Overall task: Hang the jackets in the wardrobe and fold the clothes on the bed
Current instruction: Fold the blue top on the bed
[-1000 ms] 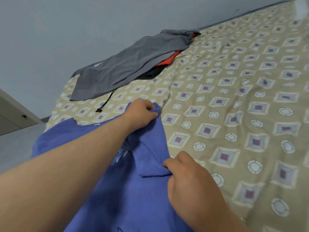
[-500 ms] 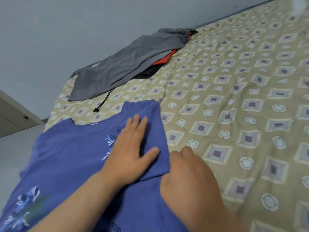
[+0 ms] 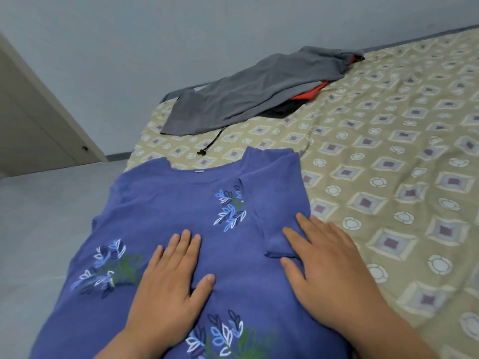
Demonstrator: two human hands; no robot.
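Both hands are down flat on the shirt (image 3: 166, 203). The left hand (image 3: 168, 281) lies palm down, fingers straight and slightly spread, pressing the blue cloth and gripping nothing. The right hand (image 3: 326, 268) is flat as well, fingers straight, on the shirt's right edge. Its fingertips rest on the lower end of the sleeve (image 3: 274, 200), which lies folded inward over the shirt's front. No pinch and no curl there either.

Leaf prints (image 3: 230, 211) show on the cloth: one just beyond the gap between the hands, one to the left of the left hand, one down by the left wrist. The shirt lies spread front up on the bed (image 3: 388, 182), neckline pointing away from the hands, its left side at the bed's edge with the floor (image 3: 51, 216) beside it.

Well beyond the hands, by the wall, a grey garment (image 3: 246, 99) lies over a red piece (image 3: 308, 95) and a black one (image 3: 282, 111). A cord (image 3: 211, 141) trails from that pile toward the shirt's collar. Far to the left stands a door (image 3: 31, 120).
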